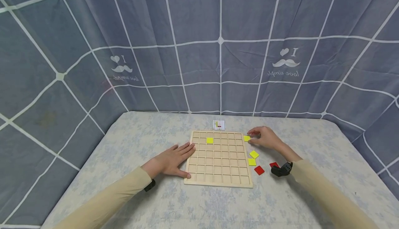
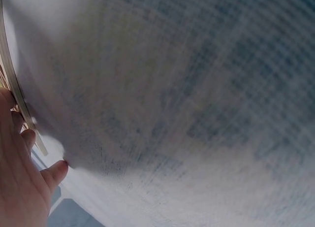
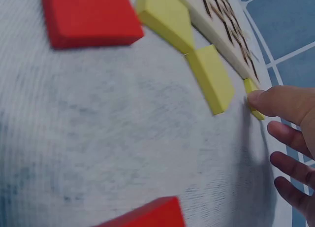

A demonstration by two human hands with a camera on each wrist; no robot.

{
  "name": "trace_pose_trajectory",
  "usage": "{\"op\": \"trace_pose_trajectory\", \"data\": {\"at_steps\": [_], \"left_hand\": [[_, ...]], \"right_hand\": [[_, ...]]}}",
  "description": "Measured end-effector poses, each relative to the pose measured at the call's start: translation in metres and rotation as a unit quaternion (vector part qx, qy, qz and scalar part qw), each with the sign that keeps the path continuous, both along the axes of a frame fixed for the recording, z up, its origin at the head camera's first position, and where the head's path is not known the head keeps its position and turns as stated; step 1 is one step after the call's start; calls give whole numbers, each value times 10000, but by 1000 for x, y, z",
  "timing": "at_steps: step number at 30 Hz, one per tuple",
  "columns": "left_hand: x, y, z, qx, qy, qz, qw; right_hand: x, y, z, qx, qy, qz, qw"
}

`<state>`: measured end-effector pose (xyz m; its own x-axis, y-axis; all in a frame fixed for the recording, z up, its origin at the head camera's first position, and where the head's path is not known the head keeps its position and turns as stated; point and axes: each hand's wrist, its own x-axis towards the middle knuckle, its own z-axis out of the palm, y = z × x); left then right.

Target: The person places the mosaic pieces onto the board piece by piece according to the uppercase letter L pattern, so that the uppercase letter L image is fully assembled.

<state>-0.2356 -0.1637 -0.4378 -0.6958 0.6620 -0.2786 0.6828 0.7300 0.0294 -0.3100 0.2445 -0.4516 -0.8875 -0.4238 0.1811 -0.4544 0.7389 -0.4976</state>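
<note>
A square wooden grid board (image 1: 218, 184) lies on the table, with one yellow tile (image 1: 210, 140) in a cell of its upper left part. My left hand (image 1: 174, 158) rests on the board's left edge, its fingers spread over the rim. At the board's upper right edge, my right hand (image 1: 268, 139) has thumb and forefinger at a loose yellow tile (image 1: 247, 138), pinching it low at the table. In the right wrist view the thumb touches this tile (image 3: 252, 96); the forefinger seems hidden behind it, and the other fingers are apart.
Two more yellow tiles (image 1: 254, 154) and a red tile (image 1: 259, 170) lie right of the board. Another red tile (image 1: 274, 165) is partly covered by the right wrist's black strap. A small printed grid card (image 1: 219, 125) lies behind the board. A checked curtain (image 1: 199, 66) hangs beyond the table.
</note>
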Motion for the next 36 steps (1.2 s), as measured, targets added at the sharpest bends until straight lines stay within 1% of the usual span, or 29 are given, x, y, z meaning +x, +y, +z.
{"op": "trace_pose_trajectory", "data": {"at_steps": [6, 9, 15, 20, 26, 33, 36], "left_hand": [[-1, -1, -2, 46, 48, -27, 10000], [0, -1, -2, 44, 32, -1, 10000], [1, 0, -1, 80, 1, 42, 10000], [1, 0, -2, 116, 12, 37, 9999], [2, 0, -3, 135, 20, 6, 9999], [2, 0, -2, 139, 29, 18, 9999], [2, 0, -1, 137, 18, 21, 9999]], "right_hand": [[-1, 1, -5, 86, -40, -146, 9998], [-1, 2, -5, 121, -35, -124, 9998], [0, -1, -4, 379, 17, -101, 9992], [3, -4, -1, 599, 2, -327, 9977], [9, -4, 1, 878, 168, -464, 9949], [11, -3, 0, 968, 186, -736, 9924], [12, -2, 0, 949, 241, -735, 9925]]}}
